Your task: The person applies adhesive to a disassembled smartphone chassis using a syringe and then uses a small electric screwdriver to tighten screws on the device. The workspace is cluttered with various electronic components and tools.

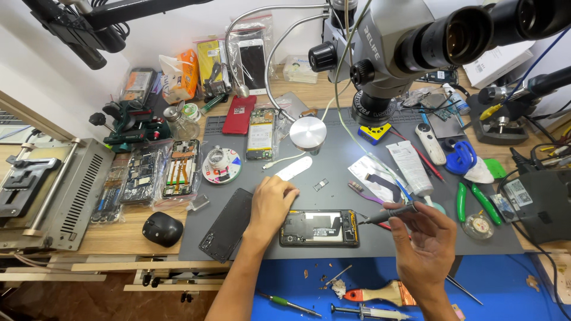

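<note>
An opened smartphone (320, 228) lies flat on the grey work mat (345, 172), its inner parts showing. My left hand (270, 205) rests on the mat and presses against the phone's left end, fingers curled. My right hand (425, 238) holds a dark pen-shaped tool (389, 213) whose tip points at the phone's right end, just beside it. A black phone back panel (227, 224) lies to the left of my left hand.
A microscope (386, 41) hangs over the mat. Phone boards (178, 168), a round tape reel (221, 165), a white tube (410, 167), blue scissors (461, 157), green pliers (476, 202) and a black mouse (162, 229) lie around. Screwdrivers and a syringe rest on the blue front strip (505, 285).
</note>
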